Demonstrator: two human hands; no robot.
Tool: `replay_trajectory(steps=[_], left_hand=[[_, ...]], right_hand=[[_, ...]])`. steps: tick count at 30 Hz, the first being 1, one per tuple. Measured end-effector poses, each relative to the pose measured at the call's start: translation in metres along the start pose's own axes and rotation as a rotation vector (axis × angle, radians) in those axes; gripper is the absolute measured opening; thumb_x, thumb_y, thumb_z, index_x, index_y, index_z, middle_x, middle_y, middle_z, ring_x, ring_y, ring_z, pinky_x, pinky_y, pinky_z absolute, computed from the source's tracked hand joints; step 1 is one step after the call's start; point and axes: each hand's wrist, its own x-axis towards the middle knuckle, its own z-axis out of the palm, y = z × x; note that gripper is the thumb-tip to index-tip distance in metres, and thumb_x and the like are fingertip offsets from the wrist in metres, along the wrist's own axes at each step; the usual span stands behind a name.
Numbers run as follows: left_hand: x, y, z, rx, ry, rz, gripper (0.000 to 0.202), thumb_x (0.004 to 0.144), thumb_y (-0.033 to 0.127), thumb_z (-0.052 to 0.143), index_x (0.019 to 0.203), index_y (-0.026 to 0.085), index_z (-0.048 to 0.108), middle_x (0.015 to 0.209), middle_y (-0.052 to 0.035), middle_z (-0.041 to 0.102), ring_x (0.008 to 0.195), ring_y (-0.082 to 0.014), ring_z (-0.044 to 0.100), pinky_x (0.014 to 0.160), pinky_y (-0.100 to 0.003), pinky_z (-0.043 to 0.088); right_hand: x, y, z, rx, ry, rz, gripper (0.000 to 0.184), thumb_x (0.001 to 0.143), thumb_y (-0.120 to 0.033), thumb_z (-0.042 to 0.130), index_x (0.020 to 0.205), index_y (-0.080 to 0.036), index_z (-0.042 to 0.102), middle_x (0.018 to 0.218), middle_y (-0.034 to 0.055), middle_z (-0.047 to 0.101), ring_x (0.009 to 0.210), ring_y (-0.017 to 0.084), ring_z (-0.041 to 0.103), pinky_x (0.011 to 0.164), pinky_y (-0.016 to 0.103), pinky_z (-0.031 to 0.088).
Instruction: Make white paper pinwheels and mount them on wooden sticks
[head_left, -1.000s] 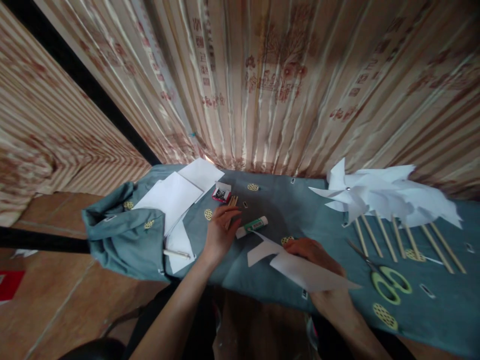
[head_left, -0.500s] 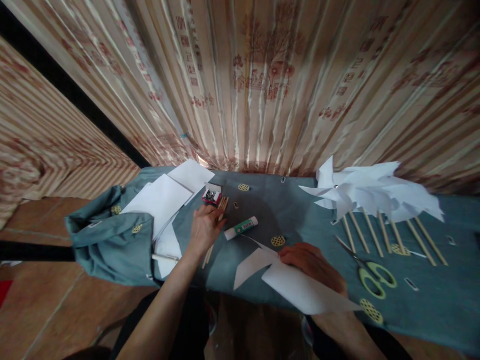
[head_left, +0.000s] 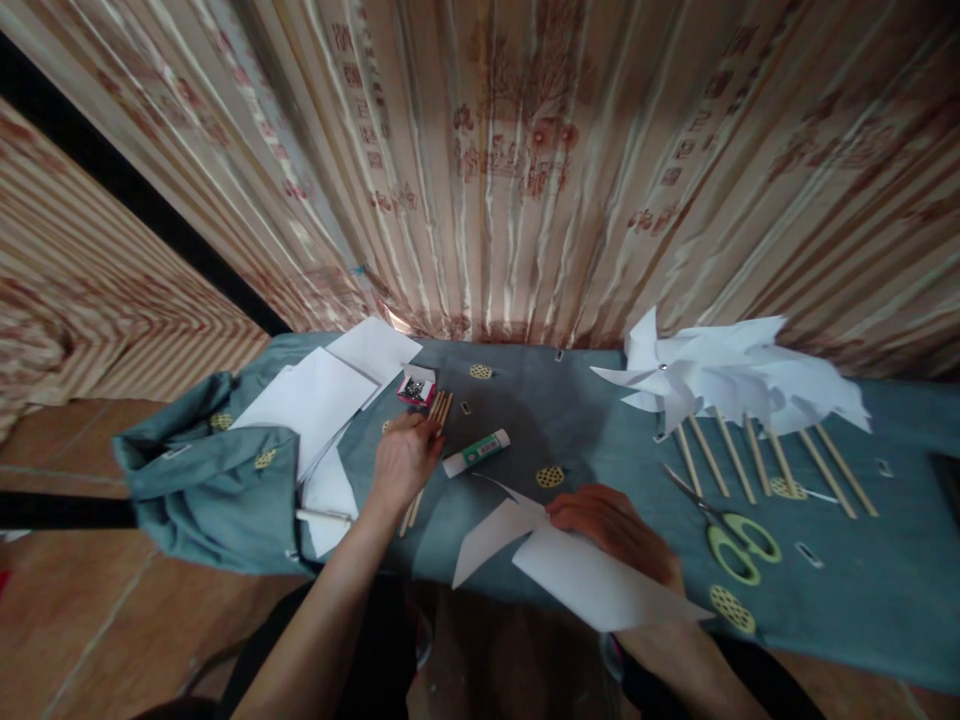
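My left hand (head_left: 409, 455) rests on a small bunch of thin wooden sticks (head_left: 442, 404) lying on the cloth, its fingers closed at them. How many sticks it grips is hidden. Just beyond it sits a small open red-and-white box (head_left: 416, 386) of pushpins or similar small metal pieces. A glue stick (head_left: 477, 452) with a green label lies to the right of that hand. My right hand (head_left: 611, 525) pinches a white paper pinwheel (head_left: 581, 580) at its centre, near the front edge; its blades spread to both sides, with no stick seen on it.
Finished-looking white pinwheels (head_left: 742, 365) on sticks lie in a row at the right rear. Scissors (head_left: 731, 535) with green handles rest in front of them. White paper sheets (head_left: 322, 400) and a white pen (head_left: 322, 516) lie at left. A patterned curtain (head_left: 510, 200) hangs behind the cloth-covered table (head_left: 862, 620).
The view has shifted slightly, so everything sits a little further left. My left hand stays at the sticks and my right hand still holds the paper pinwheel.
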Motion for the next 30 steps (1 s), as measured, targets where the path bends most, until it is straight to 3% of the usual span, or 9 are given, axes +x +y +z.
replay_trajectory(steps=[6,10,17,20,23,26,28,30], left_hand=[[-0.003,0.006,-0.006,0.002,-0.049,-0.047,0.018,0.087,0.023,0.051,0.085,0.017,0.069,0.085,-0.0071,0.066,0.084,-0.0201,0.062,0.068,-0.026,0.041],[-0.004,0.007,-0.002,-0.059,-0.017,-0.027,0.015,0.084,0.02,0.054,0.082,0.016,0.069,0.081,-0.0072,0.066,0.081,-0.0208,0.062,0.068,-0.027,0.042],[-0.007,0.006,-0.008,-0.46,0.218,-0.054,0.014,0.079,0.017,0.056,0.081,0.017,0.07,0.071,-0.0021,0.064,0.067,-0.0147,0.059,0.063,-0.024,0.044],[-0.012,0.018,-0.016,-0.661,0.354,-0.064,0.016,0.08,0.021,0.056,0.088,0.017,0.07,0.075,-0.0023,0.063,0.07,-0.0146,0.059,0.068,-0.026,0.047],[-0.023,0.039,-0.02,-0.827,0.394,0.013,0.02,0.082,0.022,0.056,0.096,0.018,0.07,0.082,-0.0031,0.062,0.078,-0.0152,0.059,0.076,-0.028,0.049],[-0.034,0.057,-0.02,-1.064,0.245,0.024,0.018,0.081,0.027,0.059,0.09,0.017,0.072,0.087,-0.0043,0.061,0.077,-0.0148,0.061,0.07,-0.027,0.051],[-0.039,0.063,-0.02,-1.296,0.079,-0.018,0.018,0.078,0.031,0.064,0.086,0.017,0.072,0.086,-0.0037,0.06,0.068,-0.0131,0.06,0.062,-0.026,0.051],[-0.043,0.066,-0.021,-1.46,-0.085,-0.057,0.02,0.072,0.033,0.07,0.082,0.016,0.073,0.079,-0.003,0.06,0.063,-0.0123,0.058,0.059,-0.026,0.049]], right_hand=[[0.0,-0.001,0.002,-0.03,0.0,-0.007,0.021,0.084,-0.016,0.06,0.104,-0.022,0.057,0.096,0.0058,0.07,0.089,0.023,0.064,0.081,0.04,0.051],[0.002,-0.004,0.002,-0.017,-0.024,0.008,0.023,0.083,-0.016,0.06,0.104,-0.025,0.056,0.095,0.0056,0.071,0.088,0.024,0.065,0.083,0.042,0.052],[0.004,-0.002,-0.003,0.062,0.0,0.073,0.015,0.084,-0.018,0.058,0.098,-0.024,0.06,0.093,0.0043,0.07,0.088,0.022,0.065,0.082,0.039,0.052],[0.007,-0.002,-0.008,0.168,0.018,0.138,0.013,0.084,-0.019,0.058,0.095,-0.023,0.063,0.092,0.0042,0.07,0.089,0.021,0.065,0.08,0.035,0.051],[0.012,-0.01,-0.01,0.316,0.071,0.252,0.009,0.085,-0.027,0.06,0.089,-0.022,0.066,0.089,0.005,0.069,0.085,0.021,0.064,0.077,0.033,0.052],[0.016,-0.017,-0.011,0.534,0.095,0.351,0.022,0.089,-0.04,0.055,0.084,-0.022,0.066,0.086,0.0053,0.068,0.081,0.02,0.065,0.072,0.03,0.053],[0.018,-0.018,-0.013,0.628,0.082,0.348,0.034,0.093,-0.047,0.044,0.08,-0.023,0.065,0.081,0.0048,0.068,0.076,0.02,0.065,0.066,0.03,0.054],[0.019,-0.018,-0.017,0.494,0.108,0.274,0.048,0.096,-0.053,0.03,0.073,-0.024,0.062,0.07,0.0036,0.067,0.065,0.019,0.064,0.059,0.03,0.054]])
